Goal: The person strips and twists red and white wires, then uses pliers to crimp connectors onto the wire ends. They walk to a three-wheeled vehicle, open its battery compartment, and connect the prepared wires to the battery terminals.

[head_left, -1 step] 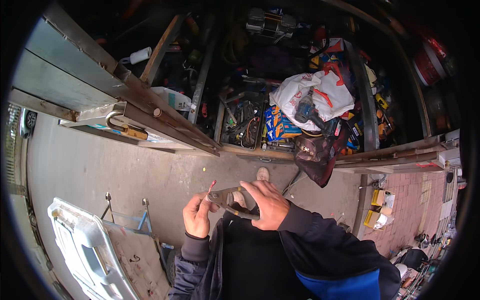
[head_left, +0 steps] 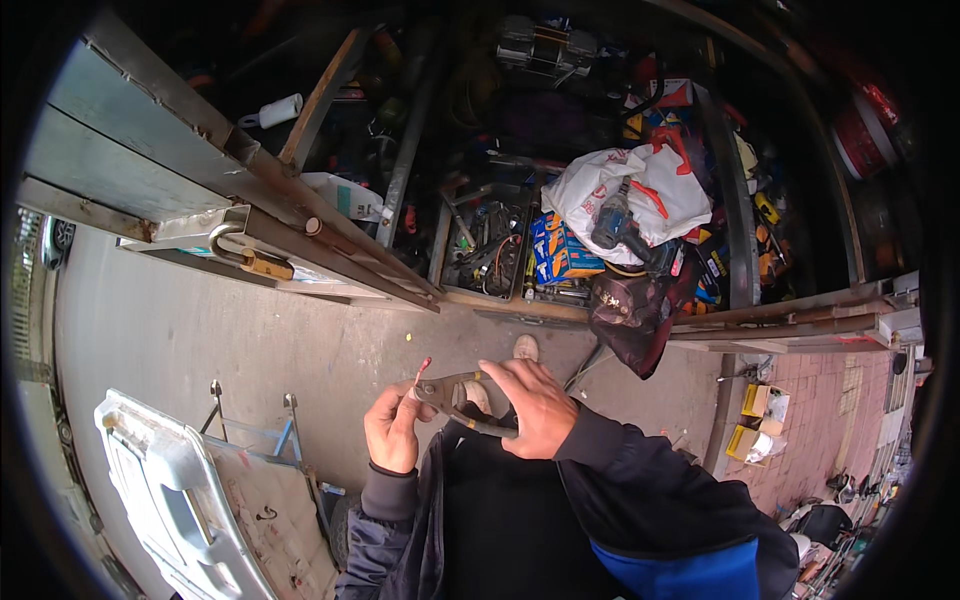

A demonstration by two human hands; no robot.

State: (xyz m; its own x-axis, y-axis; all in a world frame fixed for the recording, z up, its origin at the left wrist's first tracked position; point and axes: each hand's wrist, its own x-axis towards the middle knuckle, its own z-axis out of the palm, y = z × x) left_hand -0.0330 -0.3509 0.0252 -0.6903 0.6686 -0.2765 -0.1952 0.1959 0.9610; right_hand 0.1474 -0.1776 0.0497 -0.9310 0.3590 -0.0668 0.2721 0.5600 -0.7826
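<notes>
My left hand (head_left: 393, 430) pinches a small, thin red-tipped piece (head_left: 425, 368), perhaps a wire end, at the jaws of metal pliers (head_left: 438, 394). My right hand (head_left: 538, 418) is closed on the handles of these pliers, which lie sideways between my hands. The piece sticks up above the jaws; its lower part is hidden by my left fingers. A light shoe (head_left: 525, 349) shows on the pavement beyond my hands.
Ahead is an open tool cabinet (head_left: 740, 260) holding a cordless drill (head_left: 622, 225) on a white bag (head_left: 582, 185), boxes and tools. A dark bag (head_left: 630, 325) hangs over its edge. A metal door (head_left: 140, 120) stands left, a white panel (head_left: 170, 500) lower left, yellow boxes (head_left: 745, 435) right.
</notes>
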